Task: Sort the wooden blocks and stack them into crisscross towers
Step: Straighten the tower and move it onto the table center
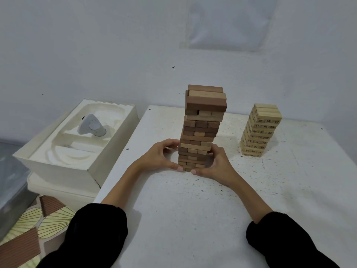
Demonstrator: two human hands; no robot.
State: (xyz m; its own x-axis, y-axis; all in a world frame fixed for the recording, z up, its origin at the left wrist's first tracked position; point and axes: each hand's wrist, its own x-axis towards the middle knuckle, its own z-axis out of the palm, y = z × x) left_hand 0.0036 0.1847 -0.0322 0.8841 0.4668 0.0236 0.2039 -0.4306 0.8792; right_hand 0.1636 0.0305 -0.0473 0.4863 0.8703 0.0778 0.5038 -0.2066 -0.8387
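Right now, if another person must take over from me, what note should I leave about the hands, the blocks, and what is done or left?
Left hand: fingers and thumb curled round the base of the brown tower, on its left side.
Right hand: the same, on its right side.
Pale numbered tower: stands apart, to the right, on the table.
Done: both towers stand, crisscross; no loose blocks in view.
Left: perhaps only squaring the brown tower; its upper layers sit slightly off line.

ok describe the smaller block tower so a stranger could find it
Find the white speckled table. Right of the tall brown wooden block tower stands a shorter pale wooden block tower, apart from it. Only its blocks bear printed numbers.
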